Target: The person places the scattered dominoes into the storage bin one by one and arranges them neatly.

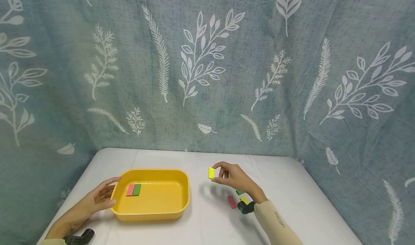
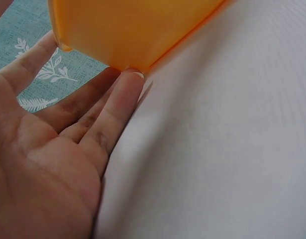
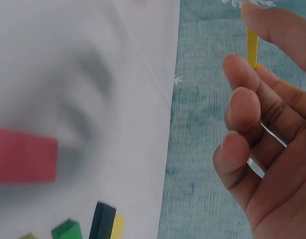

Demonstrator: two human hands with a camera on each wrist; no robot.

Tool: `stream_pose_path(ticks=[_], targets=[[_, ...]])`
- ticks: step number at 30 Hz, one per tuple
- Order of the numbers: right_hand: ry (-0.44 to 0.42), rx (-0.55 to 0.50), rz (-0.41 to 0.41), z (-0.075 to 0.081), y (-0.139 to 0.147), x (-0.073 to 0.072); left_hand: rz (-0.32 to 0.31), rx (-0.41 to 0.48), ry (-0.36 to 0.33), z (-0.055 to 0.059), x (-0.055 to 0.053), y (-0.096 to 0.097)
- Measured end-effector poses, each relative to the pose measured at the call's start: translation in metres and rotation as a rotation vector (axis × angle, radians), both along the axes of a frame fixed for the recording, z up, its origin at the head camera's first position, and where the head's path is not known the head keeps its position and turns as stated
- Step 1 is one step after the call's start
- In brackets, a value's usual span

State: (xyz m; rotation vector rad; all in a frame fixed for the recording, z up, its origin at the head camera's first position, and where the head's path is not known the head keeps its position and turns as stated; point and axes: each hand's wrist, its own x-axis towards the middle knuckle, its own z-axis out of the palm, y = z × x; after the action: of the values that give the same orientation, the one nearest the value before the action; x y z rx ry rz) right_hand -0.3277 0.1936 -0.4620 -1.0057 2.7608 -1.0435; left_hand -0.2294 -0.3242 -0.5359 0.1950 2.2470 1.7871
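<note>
A yellow rectangular tray (image 1: 155,215) stands on the left half of the white table. My left hand (image 1: 98,197) rests against its left end, fingertips on the wall and thumb at the near left corner; the left wrist view shows these fingers (image 2: 120,97) fairly straight. Inside the tray, a pink block (image 1: 130,190) and a green block (image 1: 137,190) lie side by side at the left. To the right of the tray, my right hand (image 1: 235,176) pinches a thin yellow block (image 1: 211,173) between thumb and fingers, held upright above the table.
Below my right wrist lie a red block (image 1: 231,202), a green block (image 1: 239,192) and a yellow block (image 1: 244,200), partly covered by the arm and wrist camera. A dark piece (image 3: 102,221) shows beside yellow in the right wrist view. Patterned cloth (image 1: 220,122) hangs behind the table (image 1: 291,187).
</note>
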Motion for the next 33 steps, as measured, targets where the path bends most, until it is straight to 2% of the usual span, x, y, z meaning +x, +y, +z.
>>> stream_pose_path(ticks=[14,33], targets=[[0.000,0.041,0.010,0.007,-0.030,-0.005,-0.003,-0.008,0.003,0.001,-0.001,0.001],[0.010,0.053,0.123,0.013,-0.072,-0.009,0.000,-0.001,-0.002,-0.002,-0.003,-0.001]])
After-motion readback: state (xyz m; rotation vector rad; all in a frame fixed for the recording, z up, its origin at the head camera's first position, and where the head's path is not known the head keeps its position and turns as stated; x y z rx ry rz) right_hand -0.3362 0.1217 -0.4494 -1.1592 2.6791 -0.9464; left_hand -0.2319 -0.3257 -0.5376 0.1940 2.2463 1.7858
